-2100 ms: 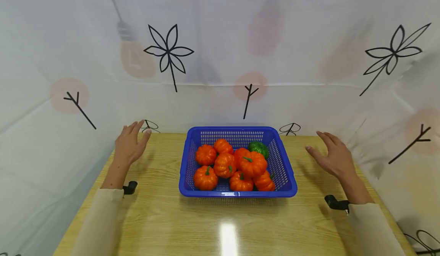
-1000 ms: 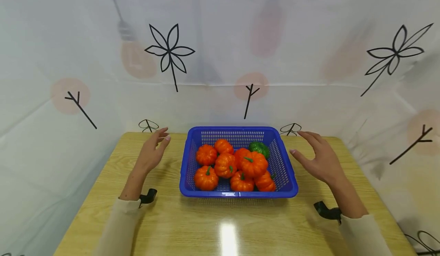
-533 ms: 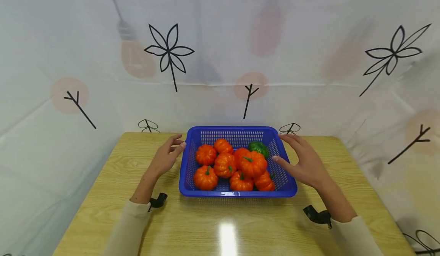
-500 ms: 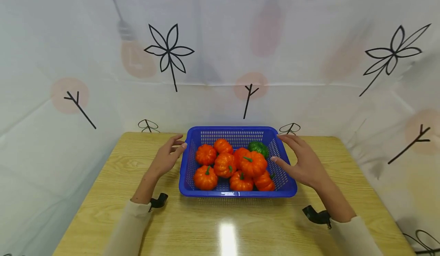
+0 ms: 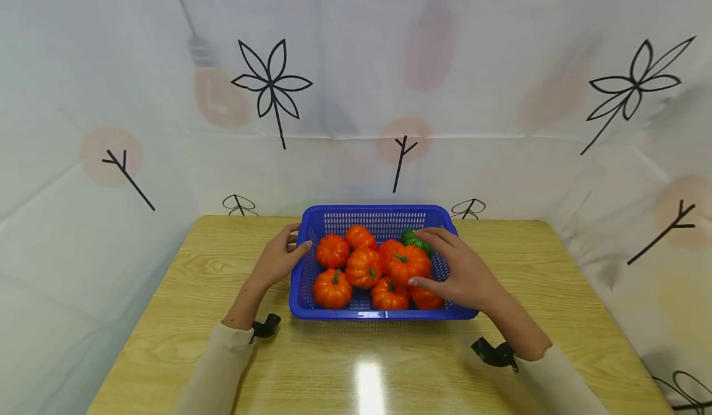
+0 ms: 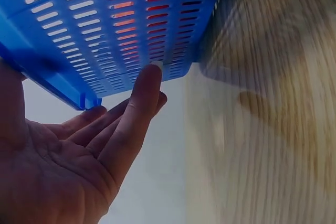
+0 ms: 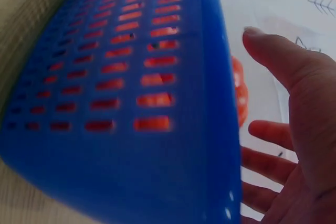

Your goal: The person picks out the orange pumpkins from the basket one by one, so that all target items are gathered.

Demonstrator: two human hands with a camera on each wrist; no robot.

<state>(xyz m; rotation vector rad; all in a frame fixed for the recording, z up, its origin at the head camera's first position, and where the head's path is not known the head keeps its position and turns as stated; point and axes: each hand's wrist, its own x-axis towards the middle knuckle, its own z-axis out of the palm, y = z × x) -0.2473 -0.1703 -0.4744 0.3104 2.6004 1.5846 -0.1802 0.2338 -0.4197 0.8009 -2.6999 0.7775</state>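
A blue plastic basket (image 5: 384, 315) stands on the table, holding several small orange pumpkins (image 5: 334, 289) and one green pumpkin-like vegetable (image 5: 410, 239). My left hand (image 5: 276, 260) is at the basket's left side, its thumb over the rim and its fingers along the outside. In the left wrist view, those fingers (image 6: 139, 103) lie against the slotted wall. Over the basket's right half hovers my right hand (image 5: 464, 273), thumb and fingers spread apart, above the topmost orange pumpkin (image 5: 410, 266). It covers part of the green one and the lower-right pumpkin. The right wrist view shows nothing between its fingers.
The basket sits near the back of a light wooden table (image 5: 311, 365). White cloth (image 5: 356, 81) printed with plants hangs behind it and along both sides. A black wrist camera (image 5: 495, 353) sits on the right wrist, another (image 5: 267, 326) on the left.
Both hands have come inward from the table's sides. The left has reached the basket's left rim; the right has crossed the right rim, over the pumpkins. The basket has stayed put.
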